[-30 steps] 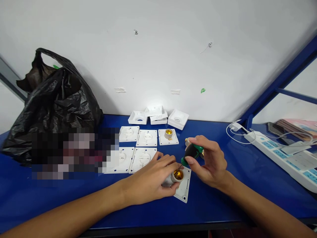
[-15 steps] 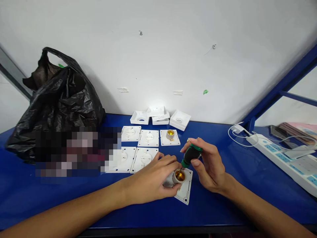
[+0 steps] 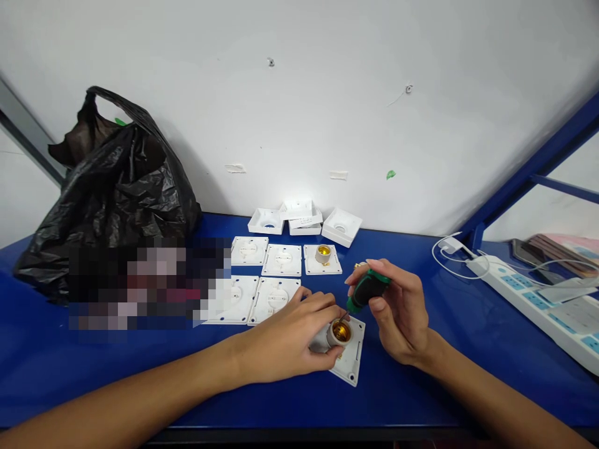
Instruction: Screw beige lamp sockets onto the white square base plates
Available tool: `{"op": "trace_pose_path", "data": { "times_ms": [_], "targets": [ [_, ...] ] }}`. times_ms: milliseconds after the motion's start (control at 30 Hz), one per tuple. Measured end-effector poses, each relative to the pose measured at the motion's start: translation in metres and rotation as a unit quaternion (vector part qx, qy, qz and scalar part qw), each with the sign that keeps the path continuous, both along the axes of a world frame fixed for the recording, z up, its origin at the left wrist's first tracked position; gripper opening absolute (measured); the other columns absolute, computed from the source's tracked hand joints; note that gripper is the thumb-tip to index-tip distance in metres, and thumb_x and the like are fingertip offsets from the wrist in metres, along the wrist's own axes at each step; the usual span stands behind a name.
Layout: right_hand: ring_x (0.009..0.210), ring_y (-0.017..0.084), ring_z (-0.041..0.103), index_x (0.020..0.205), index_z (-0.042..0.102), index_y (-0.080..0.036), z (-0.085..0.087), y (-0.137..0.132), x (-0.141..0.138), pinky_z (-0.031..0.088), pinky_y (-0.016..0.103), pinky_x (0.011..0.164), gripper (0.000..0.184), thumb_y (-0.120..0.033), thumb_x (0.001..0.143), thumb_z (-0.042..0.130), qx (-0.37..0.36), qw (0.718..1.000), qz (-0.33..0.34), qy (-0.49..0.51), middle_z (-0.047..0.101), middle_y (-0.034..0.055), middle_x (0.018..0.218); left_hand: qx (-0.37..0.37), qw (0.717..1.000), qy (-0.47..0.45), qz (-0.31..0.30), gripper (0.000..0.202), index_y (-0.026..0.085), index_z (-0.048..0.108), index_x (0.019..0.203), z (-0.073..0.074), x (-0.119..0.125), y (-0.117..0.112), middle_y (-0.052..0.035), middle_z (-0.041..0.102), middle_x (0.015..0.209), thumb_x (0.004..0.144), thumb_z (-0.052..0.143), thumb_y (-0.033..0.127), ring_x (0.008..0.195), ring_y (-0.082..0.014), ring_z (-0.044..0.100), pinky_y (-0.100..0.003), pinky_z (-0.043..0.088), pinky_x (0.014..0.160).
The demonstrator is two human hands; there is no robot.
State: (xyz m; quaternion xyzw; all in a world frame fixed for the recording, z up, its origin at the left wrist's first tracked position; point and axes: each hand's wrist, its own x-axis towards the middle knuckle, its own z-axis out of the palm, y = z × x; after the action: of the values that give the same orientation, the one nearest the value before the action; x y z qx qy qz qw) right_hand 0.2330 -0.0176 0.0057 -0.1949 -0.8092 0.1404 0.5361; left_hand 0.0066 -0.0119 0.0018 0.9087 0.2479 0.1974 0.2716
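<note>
My left hand (image 3: 304, 337) is closed around a lamp socket (image 3: 339, 333), a pale ring with a brass-coloured threaded inside, which stands on a square white base plate (image 3: 350, 365). Between the fingers and thumb of my right hand (image 3: 397, 305) is a screwdriver (image 3: 369, 289) with a green and black handle. It is tilted, and its shaft points down into the socket's mouth; where the tip rests I cannot see. Beyond my hands another lamp socket (image 3: 323, 253) sits on its own white plate, beside several bare white plates (image 3: 282, 259).
Several white square covers (image 3: 341, 226) lie by the wall. A black plastic bag (image 3: 126, 187) stands at the left, with a blurred patch in front of it. On the right are a white power strip (image 3: 533, 293), cables and a phone (image 3: 528, 251) on the blue table (image 3: 262, 405).
My right hand and the screwdriver have shifted slightly to the right, and the handle leans over more. The left hand keeps its hold on the lamp socket. The view has moved a little.
</note>
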Motion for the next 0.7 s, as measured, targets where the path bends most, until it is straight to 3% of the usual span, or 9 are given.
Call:
{"op": "trace_pose_path", "data": {
  "times_ms": [700],
  "targets": [
    [0.092,0.022,0.068,0.160,0.042,-0.028,-0.0008,-0.0018,-0.0004,0.064,0.041,0.076,0.052,-0.023,0.109,0.053,0.002,1.000,-0.006,0.002,0.068,0.0087,0.113,0.002,1.000,-0.001,0.007,0.019,0.024,0.065,0.113,0.0014,0.0007,-0.0004,-0.0040,0.068,0.115,0.095,0.071,0.026,0.107,-0.0257,0.065,-0.043,0.043,0.106]
  ]
}}
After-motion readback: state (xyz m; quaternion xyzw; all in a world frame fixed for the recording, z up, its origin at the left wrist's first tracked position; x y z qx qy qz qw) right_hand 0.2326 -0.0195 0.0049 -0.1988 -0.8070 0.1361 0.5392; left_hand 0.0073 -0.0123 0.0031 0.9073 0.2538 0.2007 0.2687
